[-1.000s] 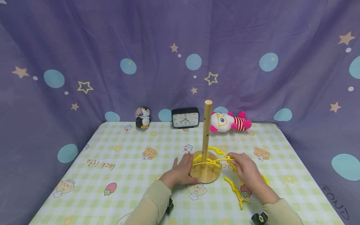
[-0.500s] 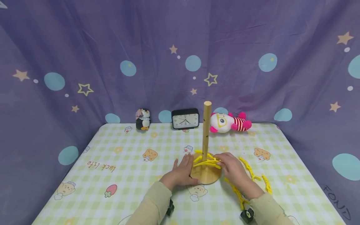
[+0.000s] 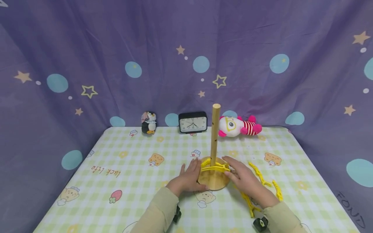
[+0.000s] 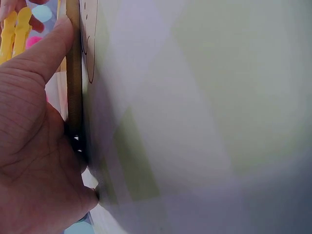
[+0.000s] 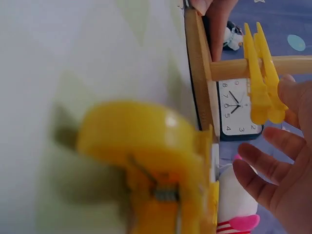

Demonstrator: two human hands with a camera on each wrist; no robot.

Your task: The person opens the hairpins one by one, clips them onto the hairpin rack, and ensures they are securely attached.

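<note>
A wooden stand has a round base and an upright post. My left hand rests against the base's left side, fingers straight, thumb at its front edge. Low on the stand, yellow plastic clips sit around the post. Two of these clips lie side by side across the post in the right wrist view, raised off the base. My right hand is at their right ends. Its thumb is right at one clip, while the other fingers stand apart and hold nothing.
Several loose yellow clips lie on the checked tablecloth near my right forearm; a near clip shows a metal spring. Along the back edge are a penguin toy, a black clock and a pink-and-white plush.
My right hand has moved left to the post with a clip, which now lies alongside another one there. Its fingers have since spread off the clip. The left hand has stayed still.
</note>
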